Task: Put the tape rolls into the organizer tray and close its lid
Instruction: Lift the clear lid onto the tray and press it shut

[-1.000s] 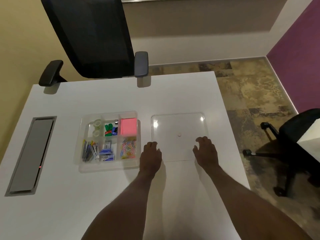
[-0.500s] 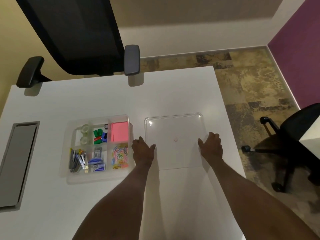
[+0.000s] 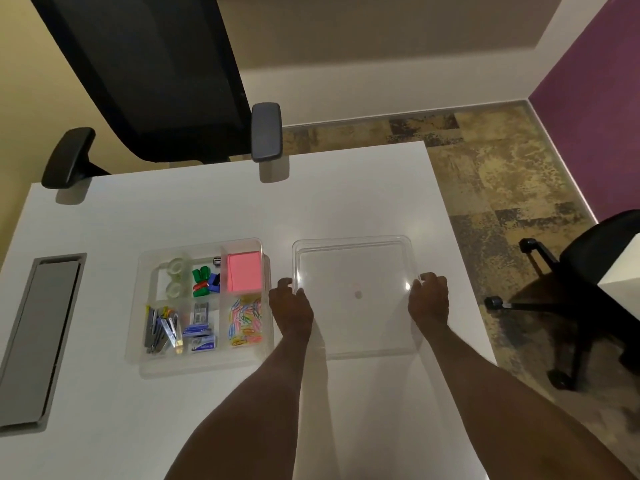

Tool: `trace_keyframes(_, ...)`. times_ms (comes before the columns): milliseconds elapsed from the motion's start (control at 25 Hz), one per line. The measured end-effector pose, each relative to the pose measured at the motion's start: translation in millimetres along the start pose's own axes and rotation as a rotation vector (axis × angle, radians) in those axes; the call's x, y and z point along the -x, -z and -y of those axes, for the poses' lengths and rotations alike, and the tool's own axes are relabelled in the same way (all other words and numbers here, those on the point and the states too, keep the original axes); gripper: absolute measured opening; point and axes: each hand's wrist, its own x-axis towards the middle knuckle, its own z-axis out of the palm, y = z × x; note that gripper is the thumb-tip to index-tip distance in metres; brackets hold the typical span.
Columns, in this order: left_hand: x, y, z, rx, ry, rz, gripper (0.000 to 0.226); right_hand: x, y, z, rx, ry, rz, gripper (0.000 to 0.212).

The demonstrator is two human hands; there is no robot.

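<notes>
The clear organizer tray (image 3: pixel 204 367) lies on the white desk, left of centre. Two clear tape rolls (image 3: pixel 176 278) sit in its far-left compartment. Other compartments hold pink sticky notes, coloured paper clips, binder clips, staplers and staple boxes. The clear lid (image 3: pixel 353 268) lies flat on the desk, just right of the tray. My left hand (image 3: pixel 290 306) grips the lid's left edge, fingers curled over the rim. My right hand (image 3: pixel 428 299) grips the lid's right edge the same way.
A black office chair (image 3: pixel 156 81) stands at the far side of the desk. A grey cable hatch (image 3: pixel 38 341) is set into the desk at the left. The desk's right edge runs close by the lid; a second black chair (image 3: pixel 588 271) stands on the floor beyond.
Both hands have spread apart from the lid's near edge to its left and right edges and closed on them. The camera view has shifted slightly.
</notes>
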Motion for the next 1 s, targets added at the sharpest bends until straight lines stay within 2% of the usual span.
trace_keyframes(200, 13.9, 25.2, -9.0, 0.152, -0.123, -0.131, 0.034, 17.4, 12.5, 15.4, -0.045, 0.096, -0.084, 0.018)
trace_keyframes(320, 20.6, 49.8, -10.6, 0.201, -0.139, -0.175, 0.04, 36.0, 18.4, 26.7, -0.078, 0.147, -0.104, 0.019)
trace_keyframes(560, 25.6, 113.7, -3.2, 0.241, -0.155, -0.233, 0.033, 85.6, 27.6, 48.2, -0.04, 0.313, -0.099, 0.015)
trace_keyframes(800, 14.1, 190.5, 9.9, 0.23, -0.206, -0.27, 0.025, 138.4, 26.9, 85.8, -0.097, 0.398, -0.023, 0.007)
trace_keyframes(1000, 2.4, 263.1, 28.8, 0.225, -0.286, -0.353, 0.022, 183.6, 22.4, 136.2, -0.329, 0.345, 0.082, 0.019)
